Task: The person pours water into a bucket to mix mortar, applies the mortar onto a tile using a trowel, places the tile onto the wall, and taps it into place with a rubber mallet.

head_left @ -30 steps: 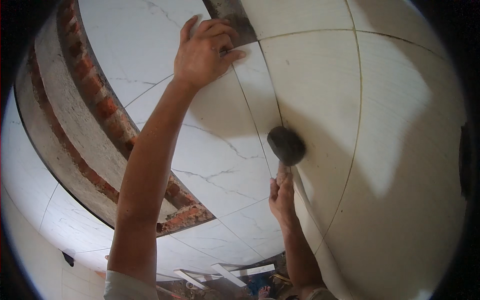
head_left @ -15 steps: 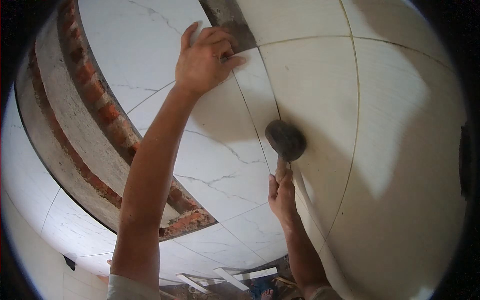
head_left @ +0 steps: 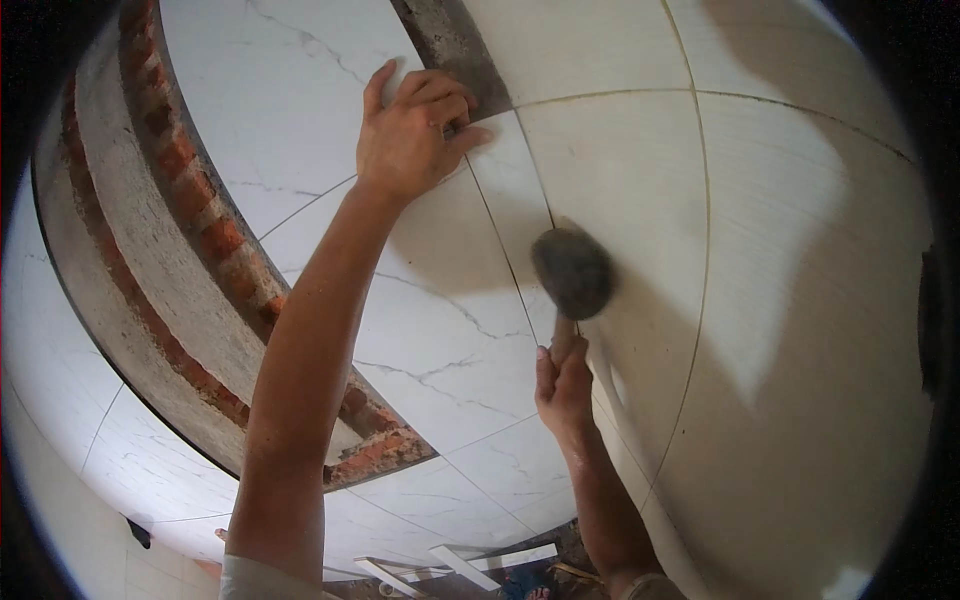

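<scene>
Left sleeve (head_left: 268,577): short, pale grey-beige cloth, plain where shown; hem near straight, encircling the upper arm
Right sleeve (head_left: 652,588): sliver at lower edge, dull pale cloth; rest cut off by the frame
Left forearm (head_left: 312,340): bare, long, tapering to the wrist
Right forearm (head_left: 612,500): bare, shorter in view, likewise tapering
Left hand (head_left: 402,145): bare; small spot among the fingers, too small to identify as a ring
Right hand (head_left: 564,392): bare, thumbnail pale, short
</scene>
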A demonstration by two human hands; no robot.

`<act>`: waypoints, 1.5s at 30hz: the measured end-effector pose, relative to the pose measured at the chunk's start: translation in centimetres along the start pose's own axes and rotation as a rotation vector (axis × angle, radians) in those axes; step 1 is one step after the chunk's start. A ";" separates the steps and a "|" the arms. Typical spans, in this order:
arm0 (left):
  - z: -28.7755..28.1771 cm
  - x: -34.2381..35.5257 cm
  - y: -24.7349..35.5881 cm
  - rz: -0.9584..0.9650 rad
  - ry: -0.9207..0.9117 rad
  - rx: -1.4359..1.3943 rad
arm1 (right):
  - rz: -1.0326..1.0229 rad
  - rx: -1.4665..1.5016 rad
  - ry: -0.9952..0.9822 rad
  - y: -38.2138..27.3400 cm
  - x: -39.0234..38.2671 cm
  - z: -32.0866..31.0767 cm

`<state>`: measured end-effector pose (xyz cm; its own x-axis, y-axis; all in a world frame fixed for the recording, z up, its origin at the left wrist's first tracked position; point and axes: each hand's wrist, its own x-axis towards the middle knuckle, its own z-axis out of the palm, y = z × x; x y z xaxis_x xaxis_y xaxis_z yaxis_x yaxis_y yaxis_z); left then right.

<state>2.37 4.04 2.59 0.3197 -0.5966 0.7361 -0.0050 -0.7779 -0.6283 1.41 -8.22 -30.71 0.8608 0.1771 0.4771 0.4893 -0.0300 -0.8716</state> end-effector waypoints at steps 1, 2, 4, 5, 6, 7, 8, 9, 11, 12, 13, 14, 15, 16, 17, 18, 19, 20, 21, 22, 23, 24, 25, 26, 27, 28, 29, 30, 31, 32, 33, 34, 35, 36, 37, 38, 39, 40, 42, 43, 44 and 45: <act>0.0 0.1 0.2 0.001 0.008 -0.004 | -0.131 0.088 0.101 0.8 -0.1 0.2; 0.1 0.0 0.5 -0.008 -0.023 -0.016 | -0.264 0.176 0.201 1.4 0.0 0.2; -0.3 -0.2 0.6 -0.020 -0.071 -0.017 | -0.390 -0.054 0.149 0.6 0.7 -0.5; -0.4 -0.3 0.4 -0.029 -0.077 -0.023 | -0.181 -0.021 0.078 -0.9 0.8 -0.9; -0.4 -0.3 0.3 -0.035 -0.077 -0.037 | 0.030 0.005 0.016 -2.0 0.8 -1.3; -0.4 -0.4 0.3 -0.036 -0.079 -0.043 | -0.153 0.060 0.153 -0.6 1.3 -0.5; -0.4 -0.5 0.3 -0.018 -0.069 -0.033 | -0.148 0.057 0.155 -0.3 0.7 -0.4; -0.5 -0.4 0.2 -0.003 -0.053 -0.013 | -0.313 0.032 0.207 0.1 0.5 -0.4; -0.3 0.4 0.4 -0.008 -0.043 -0.007 | -0.524 -0.090 0.336 0.6 1.7 -0.3; -0.2 0.4 0.4 -0.011 -0.049 -0.011 | -0.519 -0.089 0.331 0.1 1.8 -0.3; -0.1 -0.1 0.4 -0.005 -0.038 -0.027 | -0.372 -0.025 0.259 -0.8 1.6 -0.5; -0.1 -0.5 0.4 -0.006 -0.044 -0.028 | -0.225 0.037 0.188 -1.2 1.4 -0.6; -0.2 -0.4 0.4 -0.015 -0.039 -0.026 | -0.233 0.036 0.191 -0.8 1.4 -0.4; -0.2 -0.1 0.2 -0.024 -0.034 -0.024 | -0.336 0.043 0.216 -0.1 1.0 -0.1; -0.2 0.2 0.1 -0.023 -0.025 -0.021 | -0.438 0.051 0.241 0.2 1.0 0.0; -0.3 0.1 0.1 -0.018 -0.040 -0.025 | -0.433 0.054 0.235 -0.2 0.8 0.0; -0.4 0.0 0.1 -0.012 -0.056 -0.029 | -0.293 0.052 0.161 -1.0 0.9 -0.1; -0.5 -0.2 0.0 -0.015 -0.065 -0.028 | -0.152 0.049 0.085 -1.4 0.9 -0.1; -0.5 0.1 0.0 -0.007 -0.034 -0.016 | -0.093 0.077 0.098 -1.4 0.9 -0.3; -0.5 0.1 0.1 -0.001 -0.004 -0.004 | -0.086 0.071 0.103 -0.6 0.5 -0.1; -0.5 -0.1 0.2 -0.001 -0.005 -0.015 | -0.230 0.029 0.140 0.8 -0.2 0.3; -0.5 -0.4 0.5 0.000 -0.030 -0.016 | -0.377 -0.014 0.171 1.0 -0.5 0.0; -0.3 -0.6 0.7 0.001 -0.056 -0.020 | -0.446 -0.150 0.140 1.2 -0.2 -0.4; -0.1 -0.6 0.9 -0.002 -0.062 -0.032 | -0.435 -0.156 0.138 1.3 0.1 -0.7; -0.2 -0.8 0.1 0.009 -0.040 -0.004 | -0.283 -0.130 0.098 -0.5 0.4 -0.3; -0.1 -0.7 -0.1 0.015 -0.012 0.002 | -0.120 -0.123 0.064 -1.4 0.4 -0.6; 0.1 -0.3 -0.4 0.039 0.013 0.025 | -0.026 0.124 0.069 -0.4 0.8 -0.5; 0.4 -0.4 -0.3 0.038 0.014 0.020 | -0.171 0.071 0.135 -0.1 1.1 -0.9; 0.6 -0.5 -0.2 0.028 -0.014 0.027 | -0.314 0.036 0.202 0.7 0.7 -0.8; 0.8 -0.6 -0.2 0.017 -0.042 0.036 | -0.459 0.001 0.267 1.7 0.2 -0.6; 1.0 -0.5 -0.3 0.048 0.040 0.067 | -0.438 -0.002 0.258 2.7 -0.7 -0.6; 0.4 0.0 0.3 0.049 0.037 0.056 | -0.416 -0.026 0.201 3.8 -0.9 -0.9; -0.2 0.6 0.8 0.001 -0.043 0.002 | -0.397 -0.048 0.145 4.5 -1.2 -1.1; -0.7 0.8 1.1 -0.050 -0.125 -0.041 | -0.395 -0.047 0.141 3.5 -1.5 -0.8; -0.3 0.3 0.3 0.081 0.073 0.083 | -0.494 0.208 0.268 1.2 -1.4 -0.1; 0.2 -0.3 -0.3 0.081 0.080 0.097 | -0.588 0.468 0.391 -0.2 -1.1 0.3; 0.2 -0.2 0.0 0.055 0.042 0.062 | -0.612 0.521 0.329 0.7 -0.7 0.5; 0.0 -0.4 0.2 0.028 -0.007 0.028 | -0.629 0.516 0.334 0.4 0.0 0.3; 0.0 -0.2 0.5 0.005 -0.022 0.007 | -0.474 0.003 0.305 -0.8 1.0 0.0; 0.0 -0.3 0.6 -0.008 -0.028 0.003 | -0.337 0.076 0.213 -2.3 1.5 -0.3; -0.1 -0.4 0.5 -0.022 -0.035 -0.001 | -0.346 0.077 0.216 -2.6 1.7 0.0; -0.3 -0.3 0.2 -0.021 -0.027 -0.019 | -0.349 0.141 0.248 -2.8 1.9 0.3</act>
<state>2.02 3.97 2.29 0.3458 -0.5748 0.7417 -0.0158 -0.7939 -0.6079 1.65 -7.52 -27.43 0.6637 -0.0890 0.7427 0.7471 0.1268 -0.6525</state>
